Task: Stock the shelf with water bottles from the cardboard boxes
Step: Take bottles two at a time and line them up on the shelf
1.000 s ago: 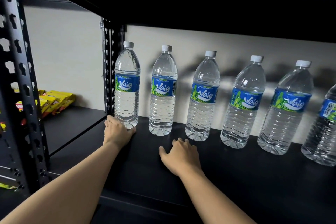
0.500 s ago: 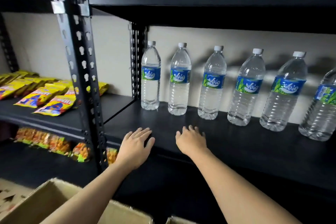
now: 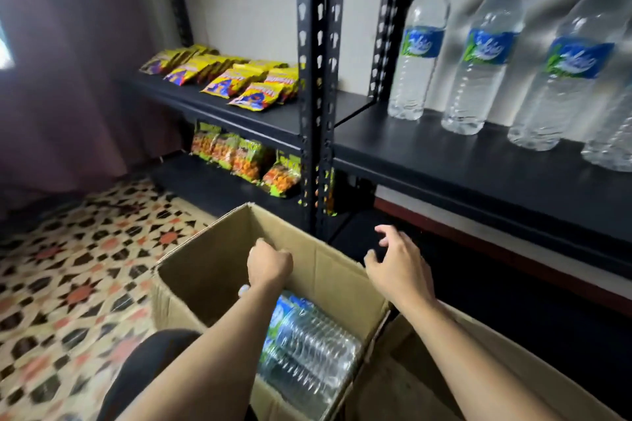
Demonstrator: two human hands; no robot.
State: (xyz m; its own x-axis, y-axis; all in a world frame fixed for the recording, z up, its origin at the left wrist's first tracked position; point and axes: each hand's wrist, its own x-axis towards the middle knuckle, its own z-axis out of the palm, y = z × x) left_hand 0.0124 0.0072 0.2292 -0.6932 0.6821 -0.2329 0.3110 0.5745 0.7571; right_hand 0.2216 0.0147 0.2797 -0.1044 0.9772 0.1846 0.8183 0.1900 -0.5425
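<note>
Cardboard box (image 3: pixel 219 260) holds the bottles (image 3: pixel 307 345) lying flat; my left hand (image 3: pixel 270 265) hovers curled, empty, right hand (image 3: pixel 398 268) spread. I'd grasp one mid-body, lift clear of the rim.

**A:** Where is it looking from?
**B:** From the person's head, wide-angle, pitched forward and down.
**A:** How close in?
**B:** Very. The open brown cardboard box (image 3: pixel 212 270) sits right beneath, filling the lower middle. The black metal shelf (image 3: pixel 444 154) slants off toward the upper right; the star-patterned tile floor (image 3: pixel 68 267) spreads away lower left.
**A:** Edges?
**B:** Bowed, slightly blurred.
</note>
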